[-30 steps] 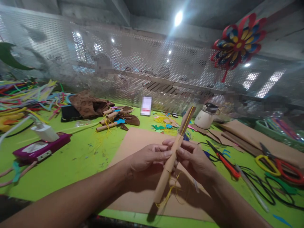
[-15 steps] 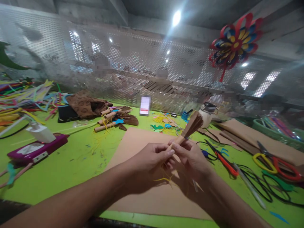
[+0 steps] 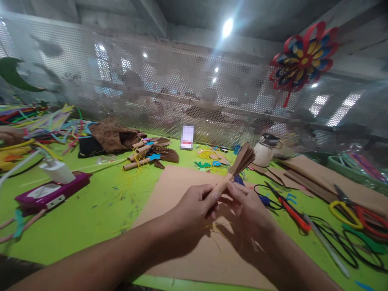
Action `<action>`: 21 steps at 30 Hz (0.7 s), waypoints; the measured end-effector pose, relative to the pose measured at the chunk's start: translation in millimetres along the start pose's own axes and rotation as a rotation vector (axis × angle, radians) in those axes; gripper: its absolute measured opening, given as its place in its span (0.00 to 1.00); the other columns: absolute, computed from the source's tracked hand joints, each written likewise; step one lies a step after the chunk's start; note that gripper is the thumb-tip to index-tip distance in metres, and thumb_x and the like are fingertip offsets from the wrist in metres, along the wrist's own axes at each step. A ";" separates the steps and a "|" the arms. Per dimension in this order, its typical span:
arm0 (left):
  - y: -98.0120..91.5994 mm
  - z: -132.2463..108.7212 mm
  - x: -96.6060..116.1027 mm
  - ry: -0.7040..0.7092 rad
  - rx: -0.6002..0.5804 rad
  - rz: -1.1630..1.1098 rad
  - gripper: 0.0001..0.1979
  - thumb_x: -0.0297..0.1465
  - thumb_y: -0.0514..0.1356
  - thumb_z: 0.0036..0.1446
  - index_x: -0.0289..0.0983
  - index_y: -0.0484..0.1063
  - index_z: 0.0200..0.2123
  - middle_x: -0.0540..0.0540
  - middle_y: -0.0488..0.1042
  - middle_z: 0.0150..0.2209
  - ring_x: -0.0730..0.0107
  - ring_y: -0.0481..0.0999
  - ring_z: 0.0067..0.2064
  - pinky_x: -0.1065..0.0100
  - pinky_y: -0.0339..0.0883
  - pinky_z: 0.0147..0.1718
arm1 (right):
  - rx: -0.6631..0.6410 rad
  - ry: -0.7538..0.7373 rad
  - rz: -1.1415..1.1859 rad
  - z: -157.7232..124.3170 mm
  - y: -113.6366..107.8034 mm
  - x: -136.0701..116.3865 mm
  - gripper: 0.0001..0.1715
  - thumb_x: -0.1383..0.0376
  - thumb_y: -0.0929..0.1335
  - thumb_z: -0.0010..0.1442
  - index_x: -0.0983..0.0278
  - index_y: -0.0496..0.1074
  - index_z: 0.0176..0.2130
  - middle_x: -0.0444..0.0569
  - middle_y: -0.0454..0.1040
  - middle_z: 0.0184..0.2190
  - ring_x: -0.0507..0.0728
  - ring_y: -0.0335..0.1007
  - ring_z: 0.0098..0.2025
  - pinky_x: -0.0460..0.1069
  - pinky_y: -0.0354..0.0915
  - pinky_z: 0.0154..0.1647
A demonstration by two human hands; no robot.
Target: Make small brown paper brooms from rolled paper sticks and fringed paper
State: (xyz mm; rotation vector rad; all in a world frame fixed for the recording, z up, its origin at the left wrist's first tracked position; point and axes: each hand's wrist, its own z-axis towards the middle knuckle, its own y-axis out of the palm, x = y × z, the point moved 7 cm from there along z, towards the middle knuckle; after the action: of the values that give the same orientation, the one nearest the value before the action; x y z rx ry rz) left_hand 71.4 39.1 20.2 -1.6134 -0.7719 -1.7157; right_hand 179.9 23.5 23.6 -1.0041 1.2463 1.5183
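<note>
Both my hands meet above a brown paper sheet (image 3: 178, 182) on the green table (image 3: 91, 206). My left hand (image 3: 194, 210) is closed on the lower stem of a rolled brown paper stick (image 3: 235, 171) whose far end fans out into pleated folds. My right hand (image 3: 247, 208) pinches the same stick from the right, just below the fan. Thin yellow strands (image 3: 220, 232) hang under my hands.
Red-handled scissors (image 3: 292, 212) and black cords lie to the right, with yellow and red scissors (image 3: 357, 214) further right. A white jar (image 3: 265, 151), finished paper fans (image 3: 151, 151), a purple device with a white charger (image 3: 51, 186) and coloured strips (image 3: 39, 121) ring the sheet.
The stick turned from pointing lengthwise with its end closed to showing a spread fan at the far end. My hands moved up to its upper stem, and the lower part is hidden behind them.
</note>
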 end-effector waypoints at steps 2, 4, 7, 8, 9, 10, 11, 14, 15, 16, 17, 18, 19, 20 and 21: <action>1.1 0.3 -0.6 0.018 -0.012 0.033 0.16 0.41 0.56 0.58 0.35 0.64 0.24 0.52 0.62 0.20 0.76 0.59 0.22 0.71 0.54 0.21 | 0.045 -0.009 -0.035 -0.6 -3.4 2.0 0.14 0.57 0.71 0.56 0.66 0.76 0.36 0.50 0.76 0.33 0.56 0.70 0.35 0.51 0.64 0.39; 1.6 -0.9 -0.7 0.041 -0.007 0.041 0.17 0.41 0.55 0.58 0.36 0.64 0.24 0.52 0.61 0.21 0.76 0.58 0.22 0.71 0.53 0.22 | 0.092 -0.011 -0.049 -1.0 -6.7 3.5 0.13 0.58 0.72 0.55 0.66 0.75 0.36 0.49 0.75 0.31 0.56 0.70 0.34 0.50 0.65 0.36; 3.8 -4.8 -1.1 0.066 -0.009 -0.035 0.15 0.39 0.56 0.58 0.36 0.64 0.24 0.51 0.62 0.22 0.76 0.56 0.24 0.71 0.51 0.22 | 0.109 -0.004 -0.065 -1.3 -7.5 4.3 0.13 0.58 0.72 0.55 0.66 0.75 0.34 0.49 0.75 0.30 0.56 0.70 0.32 0.50 0.66 0.34; 5.8 -5.9 -2.1 0.058 -0.025 -0.080 0.14 0.38 0.56 0.58 0.36 0.65 0.25 0.51 0.62 0.23 0.76 0.57 0.24 0.71 0.50 0.22 | 0.115 -0.014 -0.076 -1.3 -7.7 3.5 0.13 0.58 0.72 0.55 0.66 0.75 0.34 0.49 0.75 0.31 0.56 0.70 0.33 0.51 0.66 0.35; 8.0 -6.6 -3.7 0.036 -0.042 -0.134 0.12 0.37 0.57 0.57 0.36 0.66 0.26 0.50 0.63 0.23 0.77 0.57 0.24 0.71 0.50 0.22 | 0.125 -0.025 -0.091 -1.6 -8.0 2.5 0.13 0.58 0.72 0.54 0.66 0.75 0.34 0.49 0.75 0.31 0.56 0.70 0.34 0.51 0.66 0.36; 10.1 -6.9 -5.7 0.004 -0.056 -0.187 0.11 0.37 0.58 0.57 0.35 0.67 0.27 0.50 0.64 0.24 0.77 0.58 0.24 0.71 0.51 0.22 | 0.138 -0.034 -0.107 -1.9 -8.3 1.8 0.12 0.58 0.72 0.54 0.66 0.75 0.34 0.49 0.75 0.32 0.56 0.70 0.34 0.51 0.66 0.37; 11.5 -6.6 -7.7 -0.029 -0.058 -0.233 0.11 0.37 0.58 0.56 0.35 0.68 0.28 0.50 0.65 0.24 0.77 0.59 0.23 0.71 0.51 0.23 | 0.146 -0.038 -0.119 -2.4 -8.2 1.5 0.12 0.59 0.72 0.54 0.65 0.75 0.33 0.49 0.75 0.32 0.56 0.70 0.35 0.51 0.66 0.38; 11.5 -4.1 -12.0 -0.110 -0.020 -0.302 0.14 0.39 0.59 0.56 0.34 0.68 0.27 0.49 0.66 0.22 0.77 0.63 0.22 0.72 0.54 0.23 | 0.141 -0.024 -0.134 -4.1 -4.5 2.8 0.11 0.59 0.72 0.54 0.66 0.75 0.32 0.48 0.75 0.30 0.55 0.70 0.34 0.50 0.65 0.37; 11.1 -3.2 -12.6 -0.126 -0.012 -0.310 0.15 0.41 0.59 0.56 0.34 0.68 0.27 0.49 0.66 0.22 0.77 0.63 0.22 0.72 0.55 0.23 | 0.140 -0.024 -0.137 -4.6 -3.2 3.0 0.12 0.58 0.72 0.54 0.66 0.75 0.31 0.47 0.74 0.29 0.54 0.70 0.32 0.49 0.65 0.36; 11.0 -2.6 -13.1 -0.138 -0.014 -0.313 0.16 0.42 0.58 0.57 0.33 0.68 0.28 0.49 0.67 0.22 0.77 0.64 0.22 0.73 0.56 0.23 | 0.147 -0.028 -0.142 -4.9 -2.5 2.8 0.12 0.58 0.72 0.54 0.66 0.74 0.29 0.47 0.74 0.27 0.53 0.69 0.31 0.48 0.64 0.35; 10.8 -2.1 -13.5 -0.150 -0.017 -0.317 0.17 0.42 0.57 0.58 0.33 0.68 0.28 0.48 0.67 0.22 0.78 0.64 0.22 0.73 0.56 0.23 | 0.157 -0.031 -0.146 -5.0 -2.4 2.6 0.13 0.58 0.72 0.54 0.66 0.73 0.27 0.46 0.72 0.26 0.52 0.68 0.29 0.47 0.64 0.33; 10.4 -2.0 -14.0 -0.161 -0.023 -0.316 0.18 0.43 0.56 0.58 0.33 0.68 0.29 0.48 0.68 0.22 0.78 0.65 0.22 0.73 0.57 0.23 | 0.166 -0.032 -0.141 -4.8 -2.5 2.7 0.14 0.58 0.72 0.54 0.66 0.72 0.26 0.45 0.71 0.24 0.52 0.67 0.28 0.46 0.63 0.32; 10.1 -2.2 -14.3 -0.171 -0.034 -0.309 0.18 0.43 0.56 0.58 0.32 0.68 0.28 0.47 0.69 0.22 0.77 0.65 0.21 0.73 0.58 0.23 | 0.167 -0.026 -0.126 -4.2 -2.5 3.4 0.14 0.58 0.72 0.53 0.66 0.71 0.25 0.44 0.71 0.23 0.51 0.66 0.27 0.46 0.62 0.31; 9.8 -2.6 -14.3 -0.178 -0.046 -0.299 0.18 0.43 0.56 0.58 0.32 0.68 0.28 0.47 0.69 0.22 0.77 0.66 0.21 0.73 0.59 0.23 | 0.163 -0.017 -0.104 -3.3 -2.4 4.3 0.15 0.57 0.72 0.53 0.66 0.71 0.25 0.43 0.70 0.23 0.51 0.66 0.26 0.46 0.62 0.30; 9.2 -3.1 -14.1 -0.183 -0.054 -0.295 0.18 0.42 0.56 0.58 0.32 0.68 0.27 0.47 0.69 0.21 0.77 0.66 0.21 0.72 0.60 0.23 | 0.158 -0.009 -0.081 -2.5 -2.3 5.1 0.15 0.57 0.72 0.54 0.66 0.71 0.26 0.43 0.71 0.23 0.50 0.66 0.26 0.45 0.62 0.30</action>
State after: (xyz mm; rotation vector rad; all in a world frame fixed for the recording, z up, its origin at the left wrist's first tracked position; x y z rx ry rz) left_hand 77.1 31.9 5.8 -1.7820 -1.1078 -1.8195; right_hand 180.9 22.0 17.7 -0.9322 1.2829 1.3396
